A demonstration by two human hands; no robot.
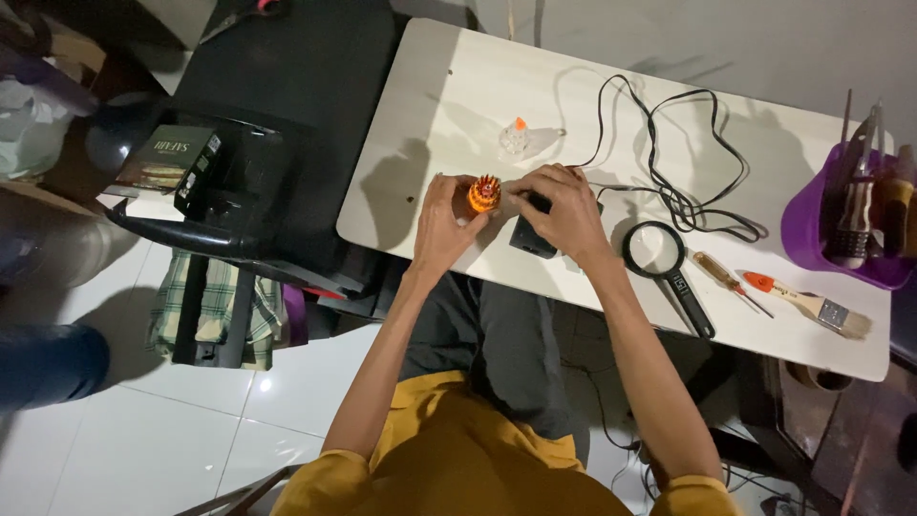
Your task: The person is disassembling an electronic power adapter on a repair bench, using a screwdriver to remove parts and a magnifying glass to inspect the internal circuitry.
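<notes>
fingers of both your hands meet on a small orange round piece (484, 194) with pale teeth or pins standing up from its top, held just above the near left part of the white table (449, 86). your left hand (441, 225) is closed around its left side, thumb and fingertips pinching it; your right hand (565, 208) curls in from the other side, fingertips touching the piece, though whether it truly grips it or only steadies it you cannot tell from this view. under your right palm sits a small black box (531, 237), touching or nearly touching the hand, with a black cable (683, 158) looping away across the table behind it.

it looks as if you are in the middle of turning or fitting the orange piece, not yet done. the next move calls for a steady left pinch while the right fingertips work, and for keeping the piece over the table.

further out, a clear little object with an orange tip (516, 139) stands apart beyond your hands. to your right lie a magnifying glass (664, 263), a screwdriver (728, 277) and a brush (812, 304), with a purple tub of tools (812, 234) at the table's far right edge.
</notes>
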